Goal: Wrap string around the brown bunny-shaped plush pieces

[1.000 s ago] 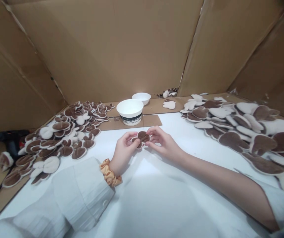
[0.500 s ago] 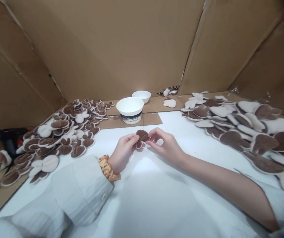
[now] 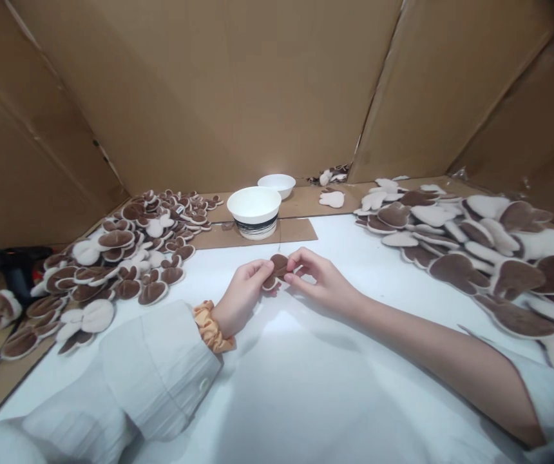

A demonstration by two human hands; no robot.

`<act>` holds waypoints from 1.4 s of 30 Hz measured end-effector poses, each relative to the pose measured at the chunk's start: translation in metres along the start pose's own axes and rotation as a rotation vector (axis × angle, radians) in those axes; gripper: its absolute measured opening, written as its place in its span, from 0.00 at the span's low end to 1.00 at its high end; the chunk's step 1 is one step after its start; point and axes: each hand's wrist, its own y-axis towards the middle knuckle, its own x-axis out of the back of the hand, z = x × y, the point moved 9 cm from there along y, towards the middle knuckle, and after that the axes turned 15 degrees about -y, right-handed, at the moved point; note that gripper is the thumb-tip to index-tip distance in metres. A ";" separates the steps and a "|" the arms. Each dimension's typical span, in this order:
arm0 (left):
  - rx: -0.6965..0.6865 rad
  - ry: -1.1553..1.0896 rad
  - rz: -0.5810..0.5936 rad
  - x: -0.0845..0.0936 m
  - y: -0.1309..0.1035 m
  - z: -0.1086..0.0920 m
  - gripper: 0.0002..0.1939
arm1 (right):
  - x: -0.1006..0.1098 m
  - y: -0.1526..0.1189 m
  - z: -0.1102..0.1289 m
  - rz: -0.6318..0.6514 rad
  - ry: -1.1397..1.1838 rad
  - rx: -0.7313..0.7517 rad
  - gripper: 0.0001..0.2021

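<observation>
My left hand [image 3: 242, 291] is closed on a small brown plush piece [image 3: 279, 264] with a pale edge, its thumb lying over the front. It is shaped like a bunny head with rounded ears. From the other side, the thumb and index finger of my right hand [image 3: 312, 276] pinch at the piece's right edge. Whether a thread is also between those fingertips is too small to tell. A thin dark strand [image 3: 279, 246] runs between the plush piece and a white bowl [image 3: 254, 205] behind it. Black cord is wound around that bowl's outside.
Small brown and white plush pieces [image 3: 117, 240] lie heaped at the left, beside a black glue gun [image 3: 16, 267]. Larger flat plush pieces [image 3: 455, 270] are piled at the right. A second white bowl [image 3: 277, 185] and a white plush piece [image 3: 332, 198] are near the cardboard wall [image 3: 219, 90].
The plush piece has turned slightly between my hands, its lower lobe now further left. The fingers of my right hand have shifted a little left along its edge.
</observation>
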 end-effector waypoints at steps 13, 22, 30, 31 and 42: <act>-0.014 -0.135 0.058 -0.004 -0.001 0.000 0.09 | 0.023 -0.019 0.026 -0.447 -0.792 0.253 0.07; 0.007 -0.157 0.155 -0.015 -0.003 0.001 0.09 | 0.025 -0.018 0.024 -0.450 -0.716 0.146 0.05; -0.007 -0.146 0.163 -0.017 -0.005 0.004 0.08 | 0.021 -0.017 0.028 -0.433 -0.726 0.168 0.05; 0.003 -0.151 0.158 -0.017 -0.005 0.005 0.08 | 0.020 -0.018 0.029 -0.440 -0.747 0.190 0.05; 0.051 -0.154 0.097 -0.016 -0.006 0.006 0.10 | 0.006 -0.024 0.035 -0.356 -0.943 0.509 0.06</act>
